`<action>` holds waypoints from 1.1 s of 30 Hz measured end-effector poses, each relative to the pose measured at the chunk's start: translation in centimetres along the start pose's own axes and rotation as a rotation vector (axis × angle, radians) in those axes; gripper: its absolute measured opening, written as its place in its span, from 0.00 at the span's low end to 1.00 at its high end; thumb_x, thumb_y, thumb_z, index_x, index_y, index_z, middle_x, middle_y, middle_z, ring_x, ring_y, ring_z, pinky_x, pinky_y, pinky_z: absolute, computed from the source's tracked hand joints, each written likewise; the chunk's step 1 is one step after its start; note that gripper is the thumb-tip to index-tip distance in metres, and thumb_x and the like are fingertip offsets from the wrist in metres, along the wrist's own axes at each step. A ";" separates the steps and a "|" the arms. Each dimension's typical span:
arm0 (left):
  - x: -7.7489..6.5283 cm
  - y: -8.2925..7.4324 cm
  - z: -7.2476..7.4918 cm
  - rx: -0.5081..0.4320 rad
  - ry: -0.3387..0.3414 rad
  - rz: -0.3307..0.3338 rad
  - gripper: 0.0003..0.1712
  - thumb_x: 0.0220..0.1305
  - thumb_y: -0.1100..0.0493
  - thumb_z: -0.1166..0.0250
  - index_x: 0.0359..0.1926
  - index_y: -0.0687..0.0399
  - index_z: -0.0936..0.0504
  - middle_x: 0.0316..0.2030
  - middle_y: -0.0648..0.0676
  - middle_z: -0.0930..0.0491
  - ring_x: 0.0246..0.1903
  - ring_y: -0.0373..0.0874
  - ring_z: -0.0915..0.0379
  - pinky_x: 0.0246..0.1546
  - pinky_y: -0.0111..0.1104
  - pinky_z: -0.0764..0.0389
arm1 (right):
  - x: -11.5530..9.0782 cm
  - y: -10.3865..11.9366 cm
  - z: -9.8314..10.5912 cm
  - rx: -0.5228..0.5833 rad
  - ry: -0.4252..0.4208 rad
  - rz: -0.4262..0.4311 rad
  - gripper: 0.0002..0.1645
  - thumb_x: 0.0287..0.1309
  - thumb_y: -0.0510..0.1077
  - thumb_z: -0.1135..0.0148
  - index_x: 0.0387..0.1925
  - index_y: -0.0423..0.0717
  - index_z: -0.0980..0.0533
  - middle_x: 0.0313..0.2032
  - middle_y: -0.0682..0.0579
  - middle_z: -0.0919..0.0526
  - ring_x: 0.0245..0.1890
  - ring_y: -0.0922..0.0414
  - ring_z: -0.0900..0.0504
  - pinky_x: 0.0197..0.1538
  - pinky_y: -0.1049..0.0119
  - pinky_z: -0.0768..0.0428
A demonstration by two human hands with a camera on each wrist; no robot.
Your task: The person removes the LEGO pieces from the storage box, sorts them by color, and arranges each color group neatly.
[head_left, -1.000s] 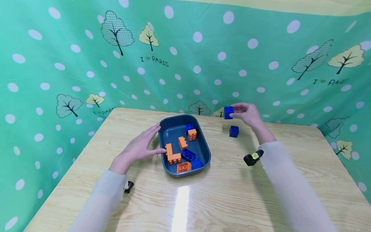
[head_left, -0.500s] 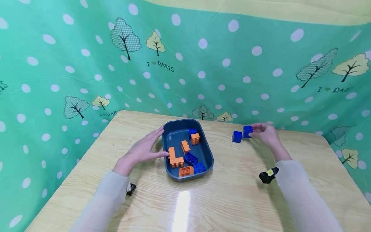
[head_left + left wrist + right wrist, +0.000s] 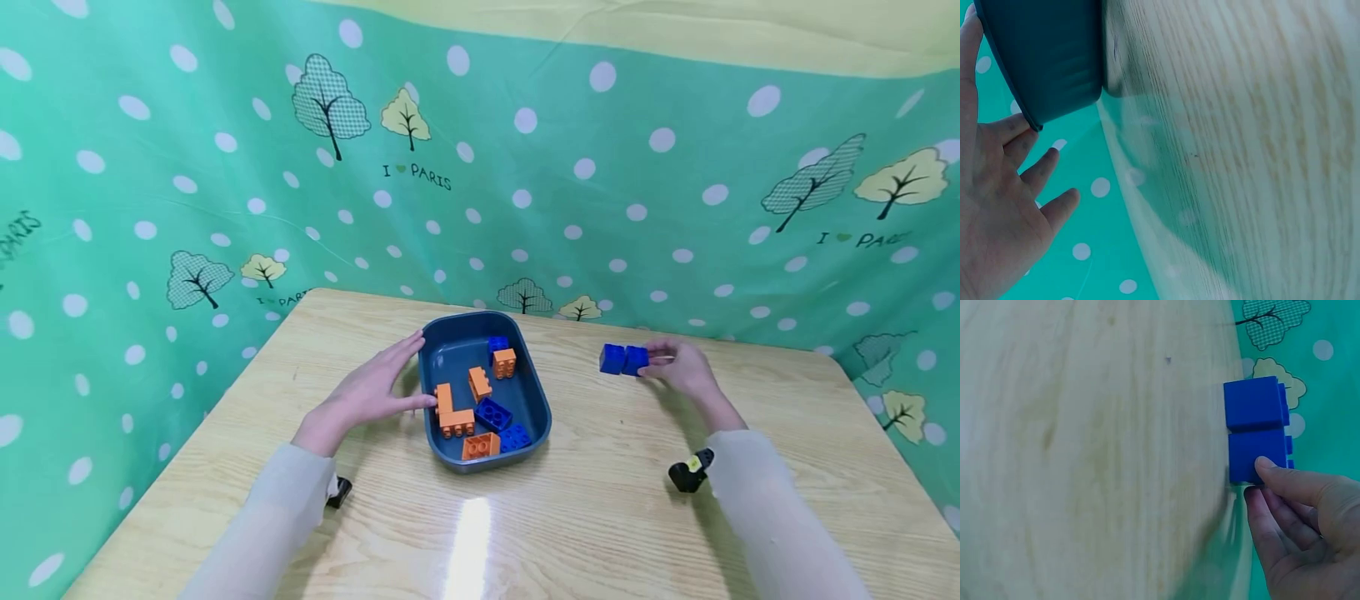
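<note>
At the right of the table, my right hand (image 3: 686,371) pinches a blue toy building brick (image 3: 636,360) between thumb and fingers. That brick sits side by side with a second blue brick (image 3: 612,359); in the right wrist view its side meets the other brick (image 3: 1251,403), studs facing the curtain. My left hand (image 3: 363,387) rests at the left rim of a dark blue plastic bin (image 3: 534,379), fingers spread and fairly straight, thumb tip over the edge. The left wrist view shows fingertips against the bin's rim (image 3: 1044,62), other fingers free in the air.
Inside the bin lie several orange bricks (image 3: 456,422) and several blue bricks (image 3: 493,414). Behind the wooden table (image 3: 585,500) hangs a green dotted curtain (image 3: 480,150), close to the far edge. Black wrist cameras (image 3: 690,471) stick out below both sleeves.
My right hand has brought its blue brick down from the air to the right side of the other blue brick and closed the gap between them. The left hand stays at the bin.
</note>
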State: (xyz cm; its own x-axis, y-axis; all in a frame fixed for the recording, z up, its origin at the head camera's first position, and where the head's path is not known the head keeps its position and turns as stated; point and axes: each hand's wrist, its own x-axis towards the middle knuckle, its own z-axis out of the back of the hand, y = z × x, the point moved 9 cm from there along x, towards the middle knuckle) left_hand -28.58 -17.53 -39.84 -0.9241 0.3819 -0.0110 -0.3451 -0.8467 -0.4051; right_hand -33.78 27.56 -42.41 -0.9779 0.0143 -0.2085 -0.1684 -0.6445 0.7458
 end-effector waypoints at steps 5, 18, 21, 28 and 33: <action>0.1 -0.1 0.0 0.001 -0.003 -0.007 0.62 0.56 0.23 0.39 0.80 0.47 0.53 0.81 0.49 0.60 0.78 0.59 0.55 0.74 0.60 0.44 | -0.1 -0.2 -0.1 -0.004 0.006 -0.004 0.38 0.62 0.43 0.32 0.68 0.33 0.36 0.64 0.28 0.28 0.64 0.35 0.27 0.67 0.44 0.26; 0.5 -0.1 0.4 0.003 -0.019 -0.001 0.61 0.56 0.25 0.37 0.80 0.46 0.53 0.81 0.50 0.58 0.78 0.58 0.55 0.74 0.60 0.44 | -1.6 3.5 1.9 0.076 -0.135 0.096 0.38 0.68 0.49 0.38 0.72 0.36 0.39 0.68 0.34 0.30 0.68 0.38 0.29 0.67 0.46 0.24; 0.5 0.0 0.4 0.002 -0.020 0.002 0.61 0.56 0.25 0.37 0.80 0.46 0.53 0.81 0.50 0.58 0.78 0.58 0.55 0.74 0.60 0.44 | -2.5 6.3 1.7 0.099 -0.171 0.171 0.40 0.66 0.54 0.37 0.71 0.38 0.36 0.67 0.36 0.28 0.68 0.40 0.28 0.67 0.48 0.25; 0.3 0.2 0.3 0.001 -0.022 0.005 0.62 0.55 0.25 0.36 0.80 0.47 0.52 0.81 0.52 0.57 0.78 0.58 0.55 0.74 0.60 0.44 | -3.7 11.3 -2.4 0.263 -0.066 0.285 0.36 0.66 0.50 0.36 0.70 0.39 0.35 0.68 0.40 0.28 0.68 0.45 0.27 0.65 0.67 0.22; 0.0 0.2 -0.1 -0.009 -0.015 0.004 0.62 0.55 0.25 0.35 0.80 0.47 0.52 0.80 0.52 0.56 0.78 0.59 0.55 0.74 0.60 0.43 | -4.8 12.9 -6.8 0.402 0.082 0.274 0.32 0.67 0.47 0.38 0.69 0.42 0.34 0.67 0.42 0.26 0.66 0.46 0.25 0.61 0.74 0.21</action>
State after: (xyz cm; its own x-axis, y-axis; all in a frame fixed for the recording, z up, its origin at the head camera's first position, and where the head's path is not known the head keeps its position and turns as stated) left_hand -28.60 -17.64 -40.05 -0.9278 0.3731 0.0017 -0.3404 -0.8447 -0.4131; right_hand -30.45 13.94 -36.12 -0.9827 -0.1850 -0.0072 0.0439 -0.2702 0.9618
